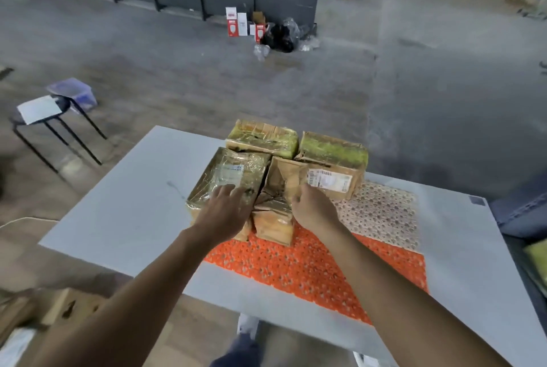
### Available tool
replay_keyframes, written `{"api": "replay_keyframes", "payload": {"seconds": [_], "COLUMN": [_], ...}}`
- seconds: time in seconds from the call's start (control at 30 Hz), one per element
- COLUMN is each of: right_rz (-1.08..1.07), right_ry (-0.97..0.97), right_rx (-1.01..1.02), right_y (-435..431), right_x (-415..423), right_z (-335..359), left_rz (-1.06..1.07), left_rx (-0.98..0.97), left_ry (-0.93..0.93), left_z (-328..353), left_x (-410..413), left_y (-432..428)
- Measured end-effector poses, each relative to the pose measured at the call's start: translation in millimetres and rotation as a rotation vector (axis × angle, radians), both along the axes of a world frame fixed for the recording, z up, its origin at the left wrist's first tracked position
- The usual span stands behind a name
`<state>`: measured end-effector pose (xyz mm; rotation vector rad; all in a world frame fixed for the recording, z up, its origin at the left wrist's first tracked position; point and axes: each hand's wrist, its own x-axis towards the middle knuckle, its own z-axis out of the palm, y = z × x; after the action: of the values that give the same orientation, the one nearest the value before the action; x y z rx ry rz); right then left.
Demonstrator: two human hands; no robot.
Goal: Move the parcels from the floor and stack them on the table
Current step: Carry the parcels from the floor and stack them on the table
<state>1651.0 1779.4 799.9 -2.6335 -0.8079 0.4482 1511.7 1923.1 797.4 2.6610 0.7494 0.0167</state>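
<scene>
Your left hand lies flat, fingers straight, on the film-wrapped parcel toward the surface's far edge. That film looks slippery, so grip its sides. Your right hand curls round the crumpled parcel beside it: soft cardboard, so support it from underneath.

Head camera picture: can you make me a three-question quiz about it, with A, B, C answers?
1. Where is the stool? A on the floor left of the table; B on the table; C in a cupboard.
2. What colour is the mat's near part? A blue; B orange; C black.
3. What is the left hand doing? A holding a cup; B waving in air; C resting flat on the plastic-wrapped parcel.
Answers: 1 A, it stands on the floor beyond the table's left edge; 2 B, orange shows nearest the person; 3 C, its straight fingers lie on the wrap.
</scene>
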Motion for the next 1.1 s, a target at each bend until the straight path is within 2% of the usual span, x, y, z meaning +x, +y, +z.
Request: {"api": "replay_keyframes", "payload": {"seconds": [0.07,0.2,0.4,0.6,0.77,0.97,1.1], "right_rz": [0.02,0.102,0.324,0.574,0.736,0.808,0.867], "right_ry": [-0.052,0.003,0.13,0.309,0.422,0.554,0.598], "right_rx": [0.082,0.221,0.258,0.284,0.222,0.112,0.025], "right_y": [7.4,32.1,87.9,143.3,171.9,198.4,217.1], "right_x": [-13.7,-54.9,-136.3,-270.0,-405.8,-567.8,-647.9], "right_z": [7.2,24.5,35.5,33.8,16.9,-9.9,-42.6], "left_rz": [0.017,0.128,0.357,0.63,0.846,0.99,1.067], "left_rx": [0.019,0.029,0.017,0.011,-0.02,-0.061,-0.131], "left_ry": [-0.022,0.007,-0.008,-0.032,-0.035,-0.014,0.008], "left_z": [1.4,11.4,20.5,20.6,8.8,-5.1,-19.9], "left_x": [-19.7,-64.4,-161.3,-308.1,-451.0,-616.7,-702.3], "left_y": [-2.5,-0.6,21.1,43.0,40.7,32.6,26.4]}}
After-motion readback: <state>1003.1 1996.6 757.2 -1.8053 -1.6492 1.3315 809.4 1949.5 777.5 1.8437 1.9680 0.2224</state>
